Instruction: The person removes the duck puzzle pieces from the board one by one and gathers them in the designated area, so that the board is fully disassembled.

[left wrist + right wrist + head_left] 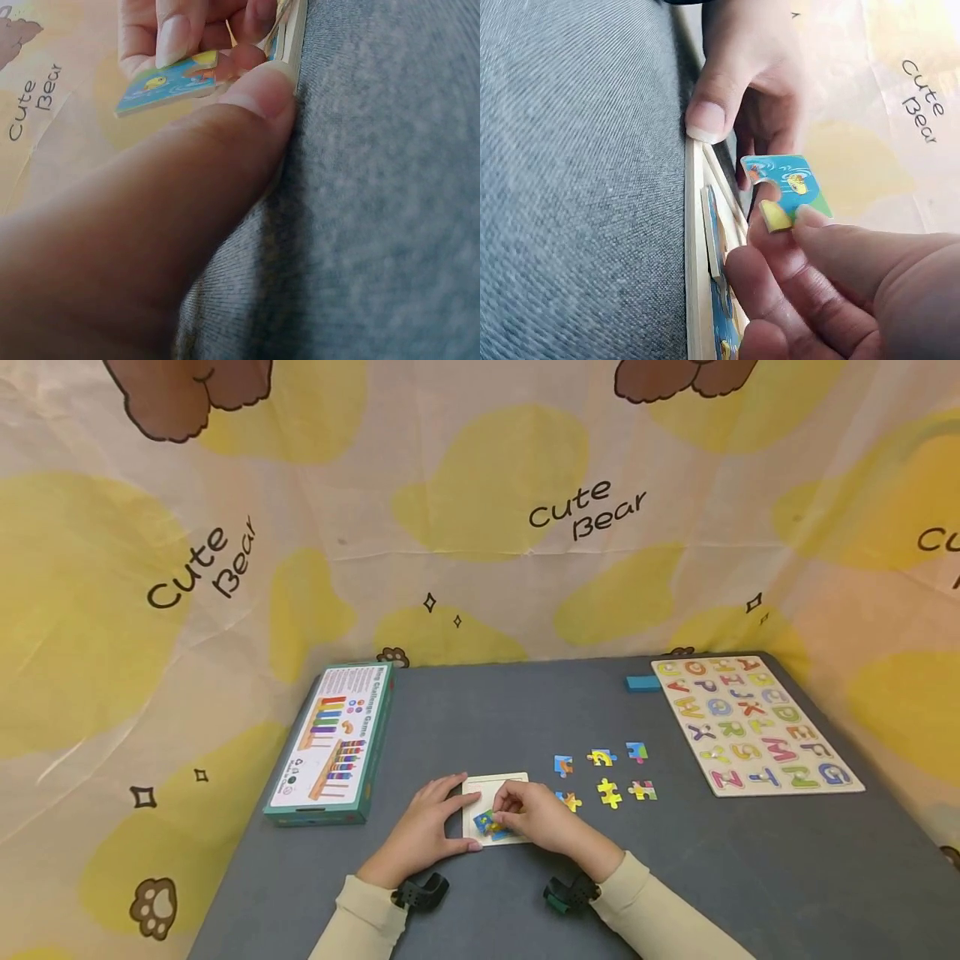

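Puzzle piece (786,187) pinched in right hand (542,817) grip above tray (502,781); left hand (427,827) grip steadies tray's edge.

Puzzle piece (787,187): blue w/ yellow + green bits, tilted, lifted just above tray. Puzzle tray (477,789): pale wood frame, flat on gray table, few pcs already seated inside.
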A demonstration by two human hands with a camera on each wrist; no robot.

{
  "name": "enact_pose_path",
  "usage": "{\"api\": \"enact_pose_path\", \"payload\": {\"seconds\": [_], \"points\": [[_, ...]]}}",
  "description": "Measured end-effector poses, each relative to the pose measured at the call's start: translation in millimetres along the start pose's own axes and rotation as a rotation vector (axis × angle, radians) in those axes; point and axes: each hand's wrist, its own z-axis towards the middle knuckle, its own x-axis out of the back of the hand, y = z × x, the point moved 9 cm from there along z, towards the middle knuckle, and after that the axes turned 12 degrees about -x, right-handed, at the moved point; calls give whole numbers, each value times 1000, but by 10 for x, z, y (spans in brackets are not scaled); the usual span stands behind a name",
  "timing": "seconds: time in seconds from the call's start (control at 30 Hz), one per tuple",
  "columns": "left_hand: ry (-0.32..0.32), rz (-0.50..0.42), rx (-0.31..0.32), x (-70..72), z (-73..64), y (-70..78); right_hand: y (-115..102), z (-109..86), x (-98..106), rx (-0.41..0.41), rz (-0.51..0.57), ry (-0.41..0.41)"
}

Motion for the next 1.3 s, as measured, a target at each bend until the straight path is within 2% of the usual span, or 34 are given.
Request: {"api": "enact_pose_path", "payload": {"seconds": [0.17, 0.27, 0.37, 0.43, 0.53, 0.67, 0.8, 0.97, 1.07, 1.3], "points": [[21, 15, -33, 32, 36, 8, -110, -5, 160, 8, 30, 15], [42, 37, -99, 69, 60, 73, -157, -48, 370, -26, 115, 32], [36, 61, -181, 68, 75, 169, -151, -142, 618, -65, 173, 69], [14, 71, -231, 42, 77, 236, -139, -233, 776, -63, 152, 104], [-18, 80, -279, -1, 67, 310, -109, -384, 968, -35, 53, 154], [-19, 75, -275, -4, 46, 333, -25, -549, 1120, -14, -44, 191], [-12, 63, -239, 4, 29, 307, 102, -654, 1098, -7, -80, 159], [-3, 76, -222, -3, 15, 274, 255, -770, 887, -5, -95, 100], [6, 82, -224, -1, 25, 269, 335, -837, 770, -1, -123, 110], [-10, 55, -238, -32, 35, 288, 463, -974, 606, -29, -280, 151]]}}
